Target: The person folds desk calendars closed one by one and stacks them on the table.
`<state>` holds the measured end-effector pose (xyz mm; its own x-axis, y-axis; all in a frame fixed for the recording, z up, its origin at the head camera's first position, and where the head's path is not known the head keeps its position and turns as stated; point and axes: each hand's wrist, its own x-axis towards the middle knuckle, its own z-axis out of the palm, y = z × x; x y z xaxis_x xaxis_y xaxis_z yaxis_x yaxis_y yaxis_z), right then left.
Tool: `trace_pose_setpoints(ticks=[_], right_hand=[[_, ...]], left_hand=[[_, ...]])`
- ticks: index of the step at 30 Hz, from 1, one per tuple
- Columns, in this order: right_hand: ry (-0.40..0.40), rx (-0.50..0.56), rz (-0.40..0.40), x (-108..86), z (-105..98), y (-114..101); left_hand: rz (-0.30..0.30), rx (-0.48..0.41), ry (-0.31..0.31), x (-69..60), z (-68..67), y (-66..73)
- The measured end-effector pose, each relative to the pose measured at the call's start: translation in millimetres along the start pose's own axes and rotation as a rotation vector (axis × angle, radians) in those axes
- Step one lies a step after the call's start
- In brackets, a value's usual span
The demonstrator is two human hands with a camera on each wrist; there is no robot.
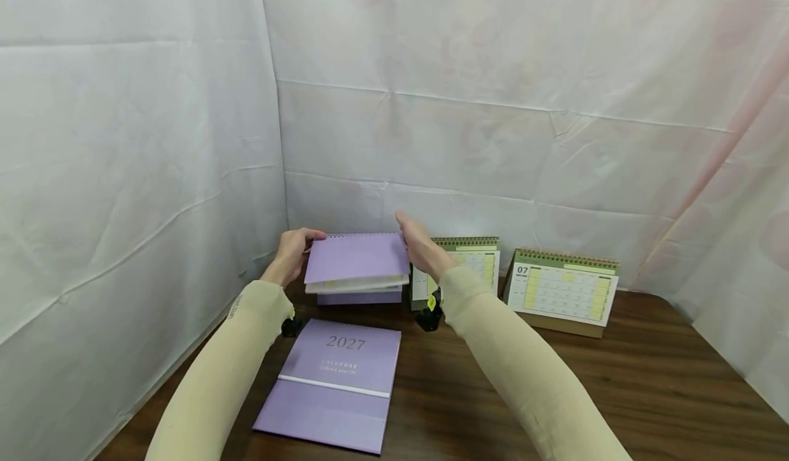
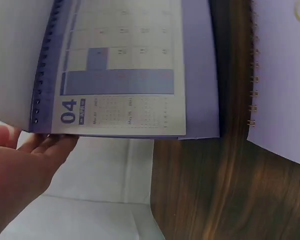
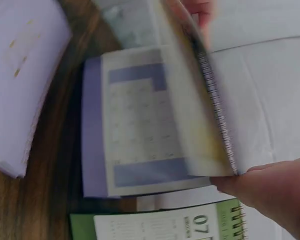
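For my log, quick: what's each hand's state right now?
Left hand: closed, holding the rear purple spiral-bound rectangular paper calendar.
Right hand: open, touching that calendar's side.

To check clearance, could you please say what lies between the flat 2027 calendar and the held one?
Only bare tabletop shows between them in the left wrist view.

A lilac spiral-bound card calendar, white-banded lilac rectangular folder, green card calendars gridded white-and-yellow, streaked dark-brown wooden desk.

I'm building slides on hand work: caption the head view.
Left hand and right hand flank a purple calendar, a 2027 calendar lying before it, two green calendars standing alongside.
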<state>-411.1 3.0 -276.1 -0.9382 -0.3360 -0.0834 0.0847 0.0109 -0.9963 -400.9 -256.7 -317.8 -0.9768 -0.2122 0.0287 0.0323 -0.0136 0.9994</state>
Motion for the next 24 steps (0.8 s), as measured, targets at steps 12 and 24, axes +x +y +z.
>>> trace_pose_setpoints(ticks=[12, 24], right_hand=[[0.03, -0.145, -0.012, 8.9, -3, 37], [0.004, -0.128, -0.009, 16.5, -3, 67]], left_hand=[[0.05, 0.146, 0.121, -4.2, 27.7, -14.8], [-0.083, 0.161, 0.196, -16.0, 43.4, -42.2]])
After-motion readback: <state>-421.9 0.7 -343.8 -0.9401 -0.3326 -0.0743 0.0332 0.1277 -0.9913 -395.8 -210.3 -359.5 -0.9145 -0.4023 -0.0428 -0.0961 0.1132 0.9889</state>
